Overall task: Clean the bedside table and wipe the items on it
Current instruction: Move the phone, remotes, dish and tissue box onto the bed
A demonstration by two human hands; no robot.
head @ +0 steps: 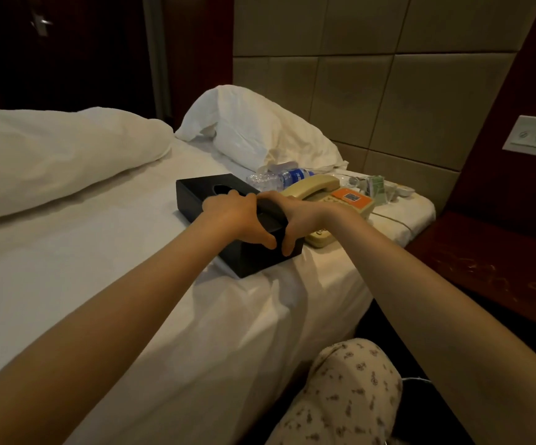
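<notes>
Patterned knee (350, 380) below, left hand (234, 216) and right hand (289, 216) clasp the black box (202, 194).

One black box (203, 194), one telephone (319, 187), one water bottle (280, 178)

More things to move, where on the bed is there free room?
Bare sheet lies left of the box, between it and the duvet. Crowded right of the box: phone, bottle and small packets up to the pillow.
</notes>
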